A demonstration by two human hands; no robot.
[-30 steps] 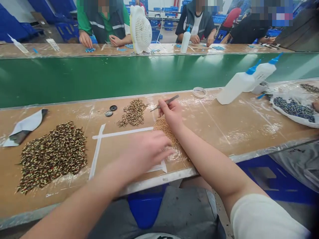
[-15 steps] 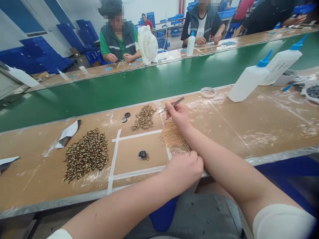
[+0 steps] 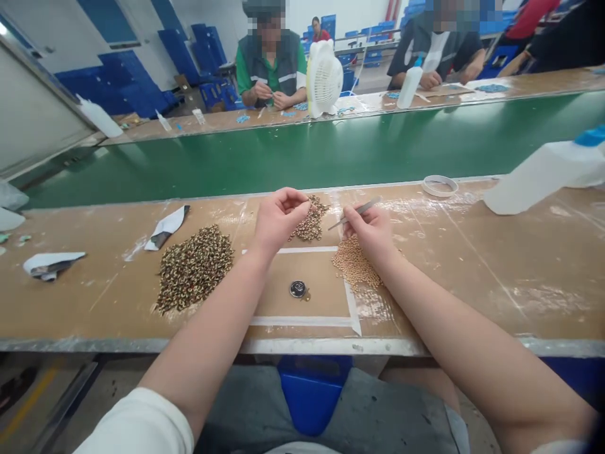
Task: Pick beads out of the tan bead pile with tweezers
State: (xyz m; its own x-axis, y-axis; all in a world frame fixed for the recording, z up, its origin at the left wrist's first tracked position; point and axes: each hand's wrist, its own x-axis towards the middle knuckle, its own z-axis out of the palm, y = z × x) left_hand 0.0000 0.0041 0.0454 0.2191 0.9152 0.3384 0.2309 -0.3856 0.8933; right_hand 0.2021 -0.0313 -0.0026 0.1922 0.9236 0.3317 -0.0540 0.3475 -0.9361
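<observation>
My left hand (image 3: 280, 219) is closed in a pinch at the near-left side of a small pile of gold-and-dark pieces (image 3: 312, 226). Anything between its fingertips is too small to make out. Tweezers (image 3: 362, 208) are gripped in my right hand (image 3: 373, 232), their tip pointing left, just above a heap of small tan beads (image 3: 354, 263). On the board, inside a border of white tape (image 3: 307, 321), lies a round black button-like disc (image 3: 297, 289) with a shiny face. Some tiny gold bits (image 3: 307, 295) rest beside it.
To the left is a larger heap of gold-and-dark pieces (image 3: 195, 268), with crumpled foil scraps (image 3: 167, 227) beyond. A roll of white tape (image 3: 440, 185) and a white bottle (image 3: 534, 176) stand at right. Across the green belt (image 3: 236, 151), people work near a white fan (image 3: 325, 81).
My left hand has moved from the near table edge up and left to the small pile, now covering the two dark discs. My right hand still holds the tweezers. The view has shifted.
</observation>
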